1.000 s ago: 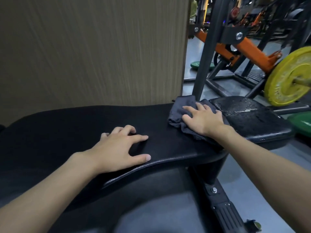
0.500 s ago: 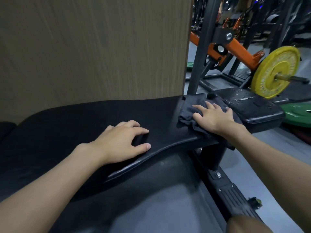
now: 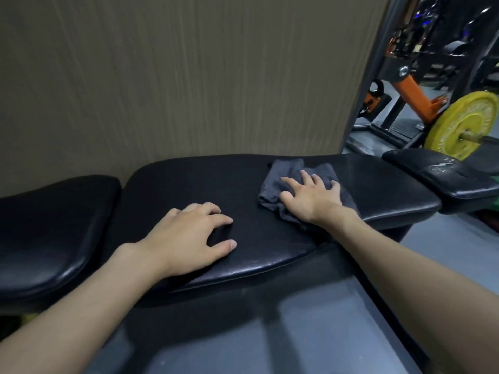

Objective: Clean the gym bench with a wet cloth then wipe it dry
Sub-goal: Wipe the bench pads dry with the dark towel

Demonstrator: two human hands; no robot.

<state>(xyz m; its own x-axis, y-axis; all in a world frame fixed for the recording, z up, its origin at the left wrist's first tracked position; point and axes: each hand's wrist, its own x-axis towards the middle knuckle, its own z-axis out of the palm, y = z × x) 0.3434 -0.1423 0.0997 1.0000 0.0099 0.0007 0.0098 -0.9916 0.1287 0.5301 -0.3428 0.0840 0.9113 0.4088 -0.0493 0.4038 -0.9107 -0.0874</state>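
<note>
Bench point(image 3: 270, 238) under grey cloth point(image 3: 283, 182) — yellow plate point(image 3: 459, 125) near, wall point(image 3: 189, 76) behind.

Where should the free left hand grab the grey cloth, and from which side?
Probably the bunched left edge of the cloth, coming from above-left: its folds rise off the bench pad there, while the right hand lies flat across the middle.

wall point(image 3: 189, 76) brown woodgrain | floor point(image 3: 445, 247) grey | yellow plate point(image 3: 459, 122), orange frame point(image 3: 413, 95) right
</note>
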